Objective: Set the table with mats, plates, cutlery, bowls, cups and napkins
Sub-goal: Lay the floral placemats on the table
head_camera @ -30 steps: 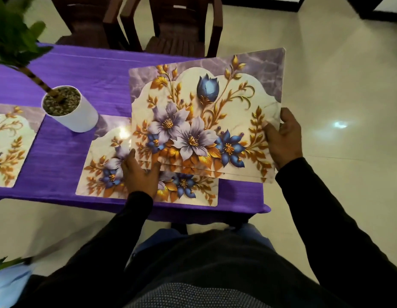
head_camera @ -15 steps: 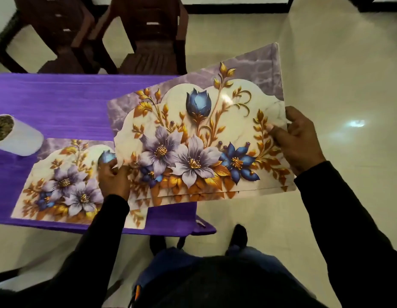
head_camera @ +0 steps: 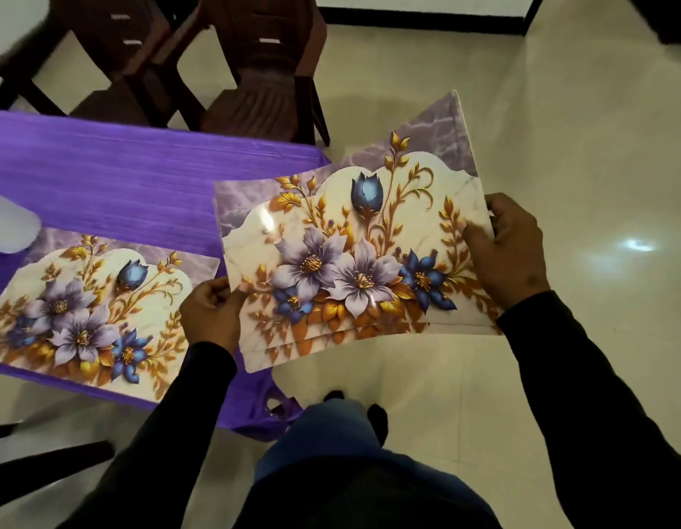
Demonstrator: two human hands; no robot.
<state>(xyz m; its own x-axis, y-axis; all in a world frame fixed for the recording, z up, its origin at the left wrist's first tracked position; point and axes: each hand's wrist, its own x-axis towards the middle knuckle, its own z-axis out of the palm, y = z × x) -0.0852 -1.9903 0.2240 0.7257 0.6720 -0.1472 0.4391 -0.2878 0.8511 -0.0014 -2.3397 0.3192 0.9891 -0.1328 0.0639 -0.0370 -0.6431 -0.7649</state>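
I hold a stack of floral mats (head_camera: 354, 257) in the air, past the right end of the table and partly over the floor. My left hand (head_camera: 213, 313) pinches the stack's lower left corner. My right hand (head_camera: 510, 250) grips its right edge, thumb on top. The stacked edges show along the bottom. One more floral mat (head_camera: 91, 315) lies flat on the purple tablecloth (head_camera: 133, 177) near the table's front edge, to the left of my left hand.
A white pot (head_camera: 7, 223) stands blurred at the left edge of the table. Two dark brown chairs (head_camera: 255, 74) stand behind the table. Glossy tiled floor (head_camera: 579, 147) spreads to the right. My legs and feet (head_camera: 354, 410) are below the stack.
I have moved right along the table with the stack, past its right end. The laid mat and the pot have slid left in view. Both hands keep their hold.
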